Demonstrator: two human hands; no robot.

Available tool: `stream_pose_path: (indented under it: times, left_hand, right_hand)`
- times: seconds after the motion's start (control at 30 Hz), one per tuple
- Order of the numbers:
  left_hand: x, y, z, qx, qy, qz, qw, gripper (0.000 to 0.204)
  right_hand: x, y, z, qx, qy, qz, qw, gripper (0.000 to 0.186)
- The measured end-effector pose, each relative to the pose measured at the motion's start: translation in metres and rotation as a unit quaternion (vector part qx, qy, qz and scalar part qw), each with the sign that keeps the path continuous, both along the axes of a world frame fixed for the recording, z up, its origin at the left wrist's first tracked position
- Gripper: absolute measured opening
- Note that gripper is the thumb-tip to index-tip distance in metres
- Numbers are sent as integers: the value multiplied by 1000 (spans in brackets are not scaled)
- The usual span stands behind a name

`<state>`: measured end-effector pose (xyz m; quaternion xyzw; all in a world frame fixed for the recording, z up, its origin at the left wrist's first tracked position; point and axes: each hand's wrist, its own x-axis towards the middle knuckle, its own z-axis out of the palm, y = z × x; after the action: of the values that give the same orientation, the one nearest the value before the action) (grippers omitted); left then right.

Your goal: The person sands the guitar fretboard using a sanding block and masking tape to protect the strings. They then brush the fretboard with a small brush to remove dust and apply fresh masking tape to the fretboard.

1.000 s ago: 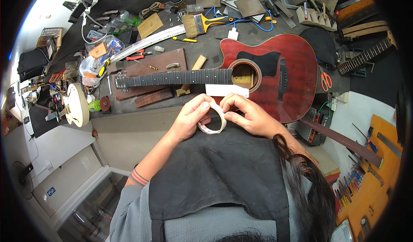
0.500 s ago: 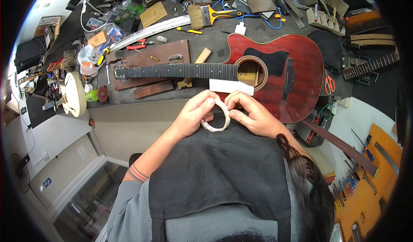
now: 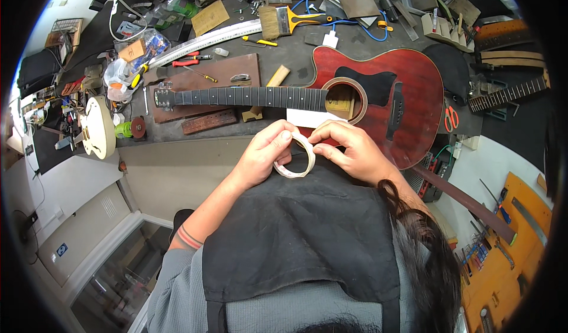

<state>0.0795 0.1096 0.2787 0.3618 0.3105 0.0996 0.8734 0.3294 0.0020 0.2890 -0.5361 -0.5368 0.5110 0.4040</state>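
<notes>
A thin roll of pale tape point(image 3: 308, 161) is held upright above my apron, its hollow ring facing me. My left hand point(image 3: 266, 153) grips the ring's left and upper side, thumb on top. At the ring's upper right edge, my right hand point(image 3: 351, 152) pinches with thumb and forefinger; whether a tape end lies between them is too small to see. Just beyond my hands, a red acoustic guitar point(image 3: 378, 66) lies face up on the workbench, its neck pointing left and carrying no visible strings. A white strip of paper or card point(image 3: 307, 118) rests by the soundhole, partly hidden behind my right hand.
Under the guitar's neck lie a brown board point(image 3: 236, 66) and wooden blocks point(image 3: 209, 121). Farther back are a wide paintbrush point(image 3: 278, 23), a long ruler point(image 3: 207, 45) and red-handled pliers point(image 3: 188, 62). Red-handled scissors point(image 3: 451, 119) sit right of the guitar; a cream guitar body point(image 3: 99, 128) stands left.
Both hands stay on the tape roll, with only a slight shift. My right fingers sit a little differently at the ring's edge. The view has moved slightly.
</notes>
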Motion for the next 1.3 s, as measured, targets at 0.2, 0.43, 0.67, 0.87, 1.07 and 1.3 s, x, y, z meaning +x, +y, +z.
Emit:
stream_pose_path:
  times: [0.2, 0.43, 0.67, 0.87, 1.07, 1.3]
  left_hand:
    - [6, -1, 4, 16, 16, -11, 1000, 31]
    - [8, -2, 9, 34, 34, -12, 999, 29]
    - [11, 4, 11, -3, 29, 14, 999, 30]
    - [13, 7, 8, -10, 49, -2, 999, 29]
    - [25, 14, 18, 118, 136, -35, 983, 38]
    - [10, 13, 15, 382, 87, -130, 911, 37]
  right_hand:
    - [8, 9, 4, 120, -107, 10, 987, 12]
    - [5, 14, 7, 196, -184, 9, 963, 14]
    - [15, 6, 6, 71, -113, 8, 991, 14]
    - [15, 8, 9, 107, -96, 18, 989, 14]
    - [12, 6, -7, 82, -107, -25, 991, 11]
    - [4, 0, -24, -119, 68, -197, 971, 17]
